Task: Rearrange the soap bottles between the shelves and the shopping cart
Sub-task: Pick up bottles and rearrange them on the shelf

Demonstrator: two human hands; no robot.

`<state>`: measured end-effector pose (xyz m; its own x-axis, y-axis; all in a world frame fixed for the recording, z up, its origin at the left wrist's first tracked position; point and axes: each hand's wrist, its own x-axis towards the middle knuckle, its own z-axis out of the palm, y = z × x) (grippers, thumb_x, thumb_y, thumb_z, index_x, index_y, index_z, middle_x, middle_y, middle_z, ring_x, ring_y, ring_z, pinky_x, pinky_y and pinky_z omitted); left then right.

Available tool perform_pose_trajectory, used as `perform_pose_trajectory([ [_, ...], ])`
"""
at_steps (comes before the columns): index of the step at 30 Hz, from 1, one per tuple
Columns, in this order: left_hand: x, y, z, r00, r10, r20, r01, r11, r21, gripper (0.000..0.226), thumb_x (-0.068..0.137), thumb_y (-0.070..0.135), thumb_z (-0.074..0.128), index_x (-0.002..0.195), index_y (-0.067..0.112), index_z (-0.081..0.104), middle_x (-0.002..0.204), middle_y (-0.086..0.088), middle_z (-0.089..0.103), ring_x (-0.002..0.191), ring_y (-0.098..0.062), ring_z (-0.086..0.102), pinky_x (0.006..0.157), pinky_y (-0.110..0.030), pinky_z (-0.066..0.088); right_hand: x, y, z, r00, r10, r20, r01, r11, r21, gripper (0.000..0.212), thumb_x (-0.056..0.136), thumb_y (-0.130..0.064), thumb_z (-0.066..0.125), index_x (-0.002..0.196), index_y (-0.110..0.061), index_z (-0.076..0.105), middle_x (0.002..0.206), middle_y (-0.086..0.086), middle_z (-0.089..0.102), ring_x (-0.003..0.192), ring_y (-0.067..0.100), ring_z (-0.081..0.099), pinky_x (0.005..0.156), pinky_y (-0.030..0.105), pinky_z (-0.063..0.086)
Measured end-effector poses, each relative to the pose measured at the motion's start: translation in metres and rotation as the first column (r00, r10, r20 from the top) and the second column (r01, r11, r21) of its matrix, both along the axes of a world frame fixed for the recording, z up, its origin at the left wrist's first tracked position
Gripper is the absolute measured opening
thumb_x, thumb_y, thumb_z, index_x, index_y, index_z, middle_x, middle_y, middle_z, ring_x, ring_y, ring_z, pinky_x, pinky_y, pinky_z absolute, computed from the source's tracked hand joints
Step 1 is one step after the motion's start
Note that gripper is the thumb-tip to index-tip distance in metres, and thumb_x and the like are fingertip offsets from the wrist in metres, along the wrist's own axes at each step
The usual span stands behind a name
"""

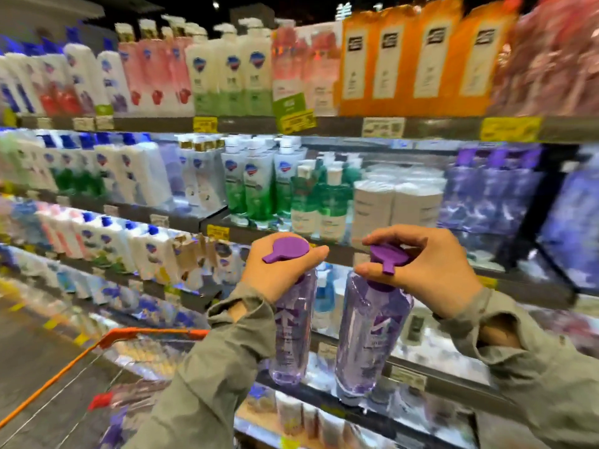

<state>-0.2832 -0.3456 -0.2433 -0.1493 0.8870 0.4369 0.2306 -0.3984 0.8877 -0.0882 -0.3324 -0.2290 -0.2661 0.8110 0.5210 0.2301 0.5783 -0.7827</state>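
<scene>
In the middle of the frame we see two clear purple soap bottles hanging roughly upright, side by side yet apart, in front of the shelves (421,128). The left hand (274,276) has its fingers curled tight round the neck of the left bottle (293,328), just under its purple pump cap (287,249). The right hand (434,270) clamps fingers and thumb round the top of the right bottle (372,332). At lower left we see the shopping cart (146,333) with its orange rim
</scene>
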Motion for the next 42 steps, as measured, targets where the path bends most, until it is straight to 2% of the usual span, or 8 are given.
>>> perform_pose_trajectory([
  [3,0.052,0.000,0.001,0.998,-0.056,0.036,0.056,0.998,-0.009,0.029,0.077,0.005,0.075,0.060,-0.005,0.054,0.055,0.000,0.050,0.050,-0.011,0.040,0.051,-0.014,0.037,0.052,-0.012,0.005,0.999,-0.049,0.007,0.049,0.999,0.014,0.033,0.047,-0.040,0.082,0.077,-0.031,0.073,0.076,-0.012,0.072,0.072,0.005,0.066,0.069,0.021,0.054],
  [8,0.140,-0.001,0.000,0.986,-0.159,0.049,0.160,0.987,-0.019,0.043,0.078,0.003,0.072,0.049,0.018,0.044,0.040,0.012,0.042,0.042,-0.002,0.036,0.049,-0.011,0.033,0.141,-0.029,0.007,0.993,-0.115,-0.020,0.114,0.993,-0.035,0.035,0.048,-0.035,0.084,0.079,-0.022,0.076,0.076,-0.005,0.073,0.068,0.010,0.067,0.073,0.038,0.058],
  [11,0.186,-0.002,-0.002,0.975,-0.210,0.074,0.213,0.977,-0.027,0.037,0.077,0.005,0.074,0.052,0.016,0.048,0.041,0.013,0.045,0.043,-0.002,0.038,0.049,-0.009,0.035,0.187,-0.039,0.005,0.989,-0.144,-0.024,0.143,0.989,-0.040,0.033,0.048,-0.034,0.083,0.078,-0.024,0.075,0.076,-0.005,0.072,0.069,0.010,0.068,0.073,0.035,0.058],
  [15,0.231,-0.001,-0.003,0.965,-0.252,0.074,0.255,0.967,-0.024,0.034,0.077,0.007,0.074,0.055,0.014,0.050,0.043,0.014,0.047,0.044,-0.001,0.040,0.052,-0.009,0.037,0.236,-0.044,0.003,0.981,-0.193,-0.019,0.193,0.981,-0.010,0.030,0.050,-0.031,0.082,0.078,-0.024,0.074,0.076,-0.011,0.072,0.069,0.001,0.066,0.068,0.017,0.053],
  [17,0.246,0.002,-0.001,0.962,-0.273,0.030,0.274,0.961,-0.037,0.035,0.078,0.008,0.073,0.054,0.013,0.048,0.042,0.014,0.045,0.044,0.000,0.039,0.052,-0.007,0.035,0.252,-0.041,0.001,0.972,-0.231,-0.036,0.231,0.973,-0.005,0.032,0.049,-0.034,0.082,0.078,-0.024,0.074,0.076,-0.008,0.073,0.067,0.002,0.065,0.068,0.018,0.054],
  [27,0.288,0.072,0.017,0.929,-0.363,0.075,0.363,0.932,0.018,0.038,0.076,0.002,0.073,0.052,0.015,0.047,0.040,0.014,0.047,0.042,0.000,0.043,0.053,-0.009,0.037,0.292,-0.001,0.012,0.942,-0.309,-0.127,0.321,0.943,0.088,0.030,0.055,-0.030,0.079,0.082,-0.019,0.073,0.082,-0.009,0.072,0.074,0.004,0.067,0.071,0.015,0.052],
  [33,0.289,0.136,0.029,0.943,-0.306,0.129,0.289,0.948,0.130,0.032,0.075,0.008,0.076,0.057,0.013,0.050,0.045,0.014,0.048,0.045,-0.003,0.044,0.052,-0.010,0.038,0.290,0.064,0.027,0.920,-0.311,-0.238,0.350,0.925,0.147,0.022,0.063,-0.020,0.076,0.084,-0.017,0.071,0.075,-0.015,0.071,0.069,0.000,0.064,0.069,0.013,0.051],
  [42,0.297,0.221,0.039,0.953,-0.217,0.209,0.168,0.959,0.230,0.026,0.070,0.012,0.081,0.063,0.017,0.056,0.052,0.014,0.055,0.052,-0.005,0.049,0.059,-0.016,0.043,0.276,0.163,0.039,0.905,-0.311,-0.290,0.387,0.886,0.257,0.022,0.069,-0.018,0.079,0.089,-0.021,0.070,0.083,-0.015,0.070,0.080,0.008,0.066,0.076,0.040,0.058],
])
